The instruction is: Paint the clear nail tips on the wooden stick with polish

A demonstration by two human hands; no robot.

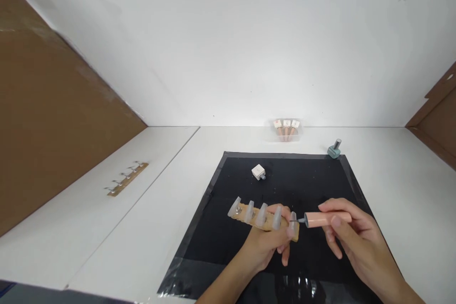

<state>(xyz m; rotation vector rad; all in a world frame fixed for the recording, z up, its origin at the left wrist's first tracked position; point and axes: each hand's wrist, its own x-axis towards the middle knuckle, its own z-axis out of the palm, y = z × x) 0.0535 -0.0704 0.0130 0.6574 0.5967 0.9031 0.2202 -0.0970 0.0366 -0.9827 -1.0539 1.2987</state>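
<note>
My left hand is closed on the right end of a wooden nail display strip, which carries several translucent false nails standing up in a row. In my right hand, fingers and thumb pinch the pink handle of a nail polish brush. Its thin dark tip points left and meets the rightmost nail, as far as I can see. Beyond the strip, a small white square bottle with a grey neck lies on the black mat.
A clear plastic box at the wall holds three pink-handled bottles with white square ends. A green bottle with a silver cap stands at the mat's far right corner. Another strip with metal holders lies left on the white table.
</note>
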